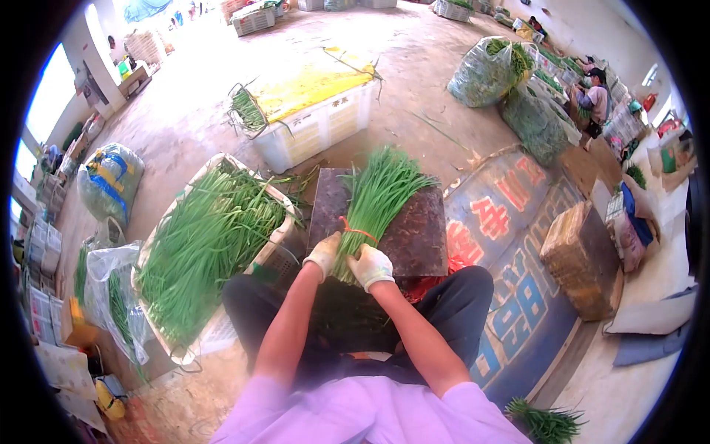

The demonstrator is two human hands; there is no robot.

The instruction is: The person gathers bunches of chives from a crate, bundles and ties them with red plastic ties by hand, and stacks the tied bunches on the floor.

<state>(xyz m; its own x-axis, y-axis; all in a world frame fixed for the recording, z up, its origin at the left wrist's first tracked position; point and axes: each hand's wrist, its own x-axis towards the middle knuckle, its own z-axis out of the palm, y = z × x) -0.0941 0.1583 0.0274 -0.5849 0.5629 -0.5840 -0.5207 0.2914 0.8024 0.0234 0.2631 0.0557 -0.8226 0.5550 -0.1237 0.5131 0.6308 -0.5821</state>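
A bundle of long green stalks (384,189) lies slanting across a dark square board (421,237) in front of my knees. An orange-red band (359,232) goes round its lower part. My left hand (324,254), in a pale glove, is closed at the bundle's left side, just below the band. On the right side my right hand (370,266), gloved too, grips the bundle near its cut ends. Some fingertips are hidden behind the stalks. Red strands (460,264) show at the board's right edge.
Left of the board is a white crate (277,240) of loose green stalks (207,251). A white box (325,126) with a yellow cover stands ahead. Right are a printed sheet (510,244), a brown block (580,255) and stuffed bags (536,122). A person (594,100) works at far right.
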